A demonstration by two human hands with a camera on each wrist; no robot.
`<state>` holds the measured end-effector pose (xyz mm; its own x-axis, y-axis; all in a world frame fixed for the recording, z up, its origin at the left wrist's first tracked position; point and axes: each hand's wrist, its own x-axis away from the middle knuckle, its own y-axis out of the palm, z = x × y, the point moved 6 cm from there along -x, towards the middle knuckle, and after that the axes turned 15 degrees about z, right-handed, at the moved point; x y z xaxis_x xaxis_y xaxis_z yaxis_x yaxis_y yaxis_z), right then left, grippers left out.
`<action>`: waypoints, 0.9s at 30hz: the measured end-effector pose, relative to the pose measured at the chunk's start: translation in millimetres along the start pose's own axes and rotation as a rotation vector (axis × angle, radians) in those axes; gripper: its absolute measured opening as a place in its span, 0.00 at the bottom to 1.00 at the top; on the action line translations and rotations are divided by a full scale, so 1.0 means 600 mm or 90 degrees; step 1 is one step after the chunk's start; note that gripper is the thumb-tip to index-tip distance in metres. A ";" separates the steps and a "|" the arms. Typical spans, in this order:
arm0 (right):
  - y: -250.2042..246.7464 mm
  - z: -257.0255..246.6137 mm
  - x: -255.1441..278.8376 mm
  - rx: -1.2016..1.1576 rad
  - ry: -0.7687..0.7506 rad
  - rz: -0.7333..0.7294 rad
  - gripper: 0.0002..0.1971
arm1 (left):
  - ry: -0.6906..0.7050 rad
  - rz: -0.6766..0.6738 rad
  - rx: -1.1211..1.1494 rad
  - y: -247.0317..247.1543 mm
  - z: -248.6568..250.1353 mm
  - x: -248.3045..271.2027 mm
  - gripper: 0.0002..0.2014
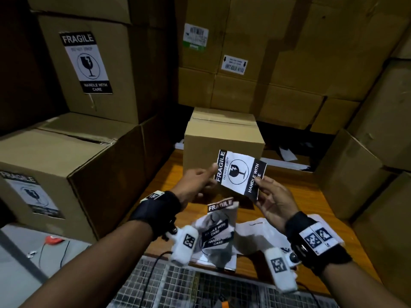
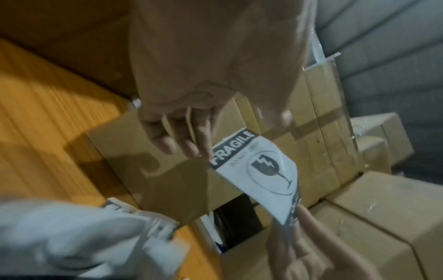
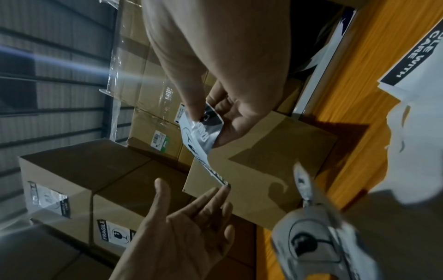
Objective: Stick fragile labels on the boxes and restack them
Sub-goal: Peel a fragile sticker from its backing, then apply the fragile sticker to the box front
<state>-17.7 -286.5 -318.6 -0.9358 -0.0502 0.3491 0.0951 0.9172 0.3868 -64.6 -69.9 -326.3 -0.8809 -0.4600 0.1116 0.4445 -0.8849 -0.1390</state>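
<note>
A black-and-white fragile label (image 1: 239, 172) hangs in the air in front of a small plain cardboard box (image 1: 222, 138), which stands on the wooden table (image 1: 295, 201). My right hand (image 1: 261, 185) pinches the label's "HANDLE WITH CARE" end between thumb and fingers, as the right wrist view shows on the label (image 3: 199, 136). My left hand (image 1: 206, 176) has straight fingers, and their tips touch the "FRAGILE" end (image 2: 230, 149); its thumb stands apart. The label is slightly curled. The small box (image 3: 263, 161) shows no label on its visible faces.
A loose pile of more fragile labels and white backing paper (image 1: 219, 230) lies on the table near me. Two labelled cartons (image 1: 86, 63) (image 1: 44, 165) are stacked at left. Tall cartons (image 1: 289, 63) stand behind, more cartons (image 1: 355, 174) at right. A wire mesh (image 1: 178, 285) runs along the front.
</note>
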 end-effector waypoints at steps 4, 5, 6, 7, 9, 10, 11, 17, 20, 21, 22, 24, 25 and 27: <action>0.015 0.012 0.002 -0.014 0.000 -0.035 0.17 | -0.094 -0.016 0.009 0.009 -0.011 -0.021 0.41; 0.018 0.012 0.001 -0.018 0.001 -0.052 0.18 | -0.122 -0.040 0.025 0.012 -0.015 -0.023 0.37; 0.021 0.014 0.002 -0.016 0.003 -0.068 0.18 | -0.139 -0.058 0.056 0.014 -0.017 -0.023 0.31; 0.022 0.013 0.004 -0.013 0.006 -0.080 0.18 | -0.138 -0.063 0.091 0.015 -0.014 -0.024 0.23; 0.019 0.012 0.001 -0.009 0.006 -0.084 0.14 | -0.107 -0.032 0.154 0.009 -0.005 -0.026 0.12; 0.014 0.011 -0.003 -0.012 0.000 -0.073 0.12 | -0.074 -0.007 0.174 0.004 0.005 -0.024 0.10; 0.008 0.011 -0.007 -0.021 -0.003 -0.058 0.10 | -0.024 0.024 0.170 -0.003 0.016 -0.022 0.08; -0.024 0.030 -0.046 -0.033 -0.019 0.051 0.16 | 0.450 0.152 -0.169 -0.001 0.078 0.035 0.07; -0.020 0.040 -0.058 -0.022 -0.052 0.101 0.21 | 0.653 0.210 -0.259 0.018 0.089 0.062 0.19; -0.018 0.042 -0.063 -0.001 -0.061 0.114 0.18 | 0.679 0.216 -0.262 0.022 0.090 0.064 0.21; -0.017 0.043 -0.066 0.020 -0.066 0.127 0.16 | 0.696 0.230 -0.265 0.025 0.090 0.063 0.21; -0.028 0.046 -0.080 0.046 -0.049 0.160 0.17 | 0.692 0.252 -0.282 0.023 0.095 0.059 0.17; -0.038 0.049 -0.089 0.037 -0.025 0.175 0.18 | 0.680 0.256 -0.295 0.018 0.099 0.054 0.14; -0.069 0.045 -0.105 0.059 -0.038 0.232 0.20 | 0.637 0.201 -0.322 0.006 0.116 0.040 0.08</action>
<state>28.2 -310.7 -379.7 -0.8642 0.3070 0.3987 0.3974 0.9024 0.1665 -72.7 -89.5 -255.7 -0.5780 -0.1923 -0.7931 0.7504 -0.5071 -0.4239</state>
